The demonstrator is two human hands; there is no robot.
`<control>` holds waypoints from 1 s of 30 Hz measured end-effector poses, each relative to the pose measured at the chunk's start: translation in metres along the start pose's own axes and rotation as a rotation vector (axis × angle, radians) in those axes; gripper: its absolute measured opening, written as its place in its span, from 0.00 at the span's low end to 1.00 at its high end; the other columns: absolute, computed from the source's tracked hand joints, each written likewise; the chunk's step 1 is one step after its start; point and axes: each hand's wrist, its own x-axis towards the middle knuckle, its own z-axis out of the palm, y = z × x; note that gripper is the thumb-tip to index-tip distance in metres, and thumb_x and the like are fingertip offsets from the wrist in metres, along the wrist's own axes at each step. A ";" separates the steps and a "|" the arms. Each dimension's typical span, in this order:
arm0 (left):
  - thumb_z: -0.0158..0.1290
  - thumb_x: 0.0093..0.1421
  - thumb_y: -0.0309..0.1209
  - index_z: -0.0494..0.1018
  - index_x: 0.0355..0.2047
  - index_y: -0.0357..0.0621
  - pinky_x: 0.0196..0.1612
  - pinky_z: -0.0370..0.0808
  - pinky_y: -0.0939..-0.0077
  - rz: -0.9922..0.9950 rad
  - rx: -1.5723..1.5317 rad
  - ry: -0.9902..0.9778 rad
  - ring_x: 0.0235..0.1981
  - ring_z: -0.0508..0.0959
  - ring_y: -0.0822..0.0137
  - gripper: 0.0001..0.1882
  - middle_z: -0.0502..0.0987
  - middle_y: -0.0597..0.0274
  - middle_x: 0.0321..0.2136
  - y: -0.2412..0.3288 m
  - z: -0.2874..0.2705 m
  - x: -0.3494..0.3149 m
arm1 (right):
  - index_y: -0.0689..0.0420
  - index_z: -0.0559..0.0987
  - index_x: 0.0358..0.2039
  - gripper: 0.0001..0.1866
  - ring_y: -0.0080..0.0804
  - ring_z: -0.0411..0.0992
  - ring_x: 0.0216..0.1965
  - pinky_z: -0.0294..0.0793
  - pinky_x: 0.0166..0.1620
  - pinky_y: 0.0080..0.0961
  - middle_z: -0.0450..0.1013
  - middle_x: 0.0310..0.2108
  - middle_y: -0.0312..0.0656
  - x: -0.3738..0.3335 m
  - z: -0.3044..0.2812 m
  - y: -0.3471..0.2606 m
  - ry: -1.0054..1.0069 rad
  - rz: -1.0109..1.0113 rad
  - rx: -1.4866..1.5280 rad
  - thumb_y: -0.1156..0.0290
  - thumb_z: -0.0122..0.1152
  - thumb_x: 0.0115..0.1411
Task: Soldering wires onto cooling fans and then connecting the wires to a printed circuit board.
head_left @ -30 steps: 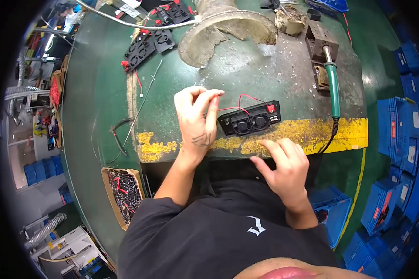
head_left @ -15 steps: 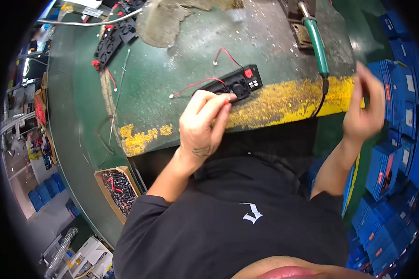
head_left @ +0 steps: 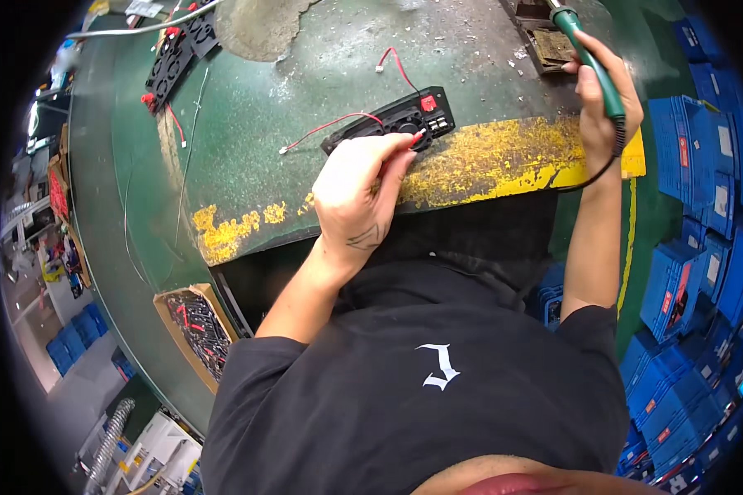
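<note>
My left hand [head_left: 355, 186] is closed in a pinch on a small red piece with a pale tip [head_left: 418, 139], perhaps a wire end or a little connector. It is held over the lower edge of a black panel [head_left: 395, 114] lying at a slant on the bench. That panel carries a red block [head_left: 428, 103], pale terminals and round openings. Two red leads with white plugs run from it, one leftward [head_left: 326, 127] and one upward. At the right, my right hand [head_left: 609, 107] grips the green handle of a soldering iron [head_left: 571, 29]. The iron's tip is out of the picture.
A metal stand [head_left: 549, 48] is beside the iron. The green bench [head_left: 256, 153] has a worn yellow front edge. More black panels [head_left: 182, 58] lie far left, near loose wires. A cardboard box [head_left: 191, 326] of dark and red parts sits lower left. Blue bins [head_left: 685, 157] are stacked right.
My right hand has moved up and inward from beside the bench and taken hold of the soldering iron, whose handle is now tilted out of its stand. My left hand keeps its pinch.
</note>
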 end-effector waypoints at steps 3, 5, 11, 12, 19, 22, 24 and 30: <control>0.61 0.53 0.16 0.80 0.37 0.38 0.30 0.73 0.80 0.053 0.026 -0.001 0.28 0.77 0.70 0.11 0.80 0.58 0.31 0.000 0.006 0.004 | 0.67 0.78 0.48 0.15 0.26 0.75 0.38 0.71 0.39 0.19 0.76 0.39 0.45 0.005 -0.012 0.008 0.028 0.159 0.357 0.76 0.54 0.62; 0.61 0.52 0.15 0.80 0.37 0.38 0.31 0.73 0.78 0.096 0.024 -0.002 0.30 0.77 0.68 0.11 0.80 0.58 0.31 0.000 0.010 0.007 | 0.64 0.79 0.43 0.11 0.26 0.74 0.38 0.71 0.41 0.18 0.77 0.38 0.42 0.005 -0.021 0.010 -0.014 0.113 0.212 0.76 0.56 0.61; 0.60 0.49 0.14 0.78 0.37 0.38 0.37 0.74 0.70 0.099 0.069 0.004 0.32 0.78 0.57 0.14 0.80 0.56 0.32 -0.002 0.008 0.004 | 0.63 0.80 0.37 0.08 0.27 0.74 0.33 0.73 0.38 0.23 0.76 0.34 0.43 0.002 -0.017 -0.004 -0.043 -0.268 -0.218 0.76 0.60 0.57; 0.60 0.49 0.14 0.78 0.37 0.38 0.37 0.74 0.70 0.106 0.059 0.025 0.32 0.78 0.57 0.14 0.80 0.56 0.32 -0.001 0.007 0.004 | 0.64 0.80 0.38 0.09 0.28 0.74 0.31 0.73 0.38 0.23 0.77 0.34 0.44 -0.009 -0.023 -0.009 0.015 -0.151 -0.167 0.76 0.59 0.57; 0.60 0.49 0.15 0.78 0.36 0.36 0.38 0.74 0.69 0.165 0.062 -0.020 0.32 0.77 0.57 0.13 0.79 0.56 0.31 -0.006 0.000 0.007 | 0.64 0.74 0.43 0.21 0.32 0.72 0.20 0.71 0.23 0.20 0.75 0.28 0.51 -0.068 -0.046 -0.026 0.493 0.283 0.268 0.58 0.52 0.60; 0.61 0.48 0.16 0.79 0.35 0.38 0.38 0.73 0.68 0.197 0.061 -0.032 0.32 0.77 0.57 0.12 0.78 0.56 0.30 -0.014 -0.005 0.013 | 0.62 0.72 0.43 0.22 0.35 0.72 0.20 0.71 0.18 0.24 0.73 0.25 0.50 -0.087 -0.059 -0.030 0.515 0.363 0.616 0.53 0.52 0.61; 0.62 0.48 0.16 0.79 0.34 0.39 0.37 0.73 0.67 0.205 0.073 -0.013 0.32 0.76 0.57 0.11 0.77 0.57 0.30 -0.017 -0.004 0.023 | 0.61 0.71 0.44 0.24 0.36 0.72 0.20 0.72 0.17 0.26 0.74 0.26 0.51 -0.102 -0.069 -0.026 0.457 0.372 0.764 0.50 0.52 0.62; 0.63 0.50 0.17 0.80 0.34 0.39 0.41 0.74 0.71 0.111 0.091 -0.042 0.36 0.77 0.60 0.10 0.77 0.57 0.31 -0.017 0.001 0.028 | 0.61 0.75 0.44 0.22 0.35 0.74 0.27 0.76 0.23 0.22 0.74 0.35 0.51 -0.134 -0.082 -0.064 0.230 0.325 0.763 0.52 0.51 0.64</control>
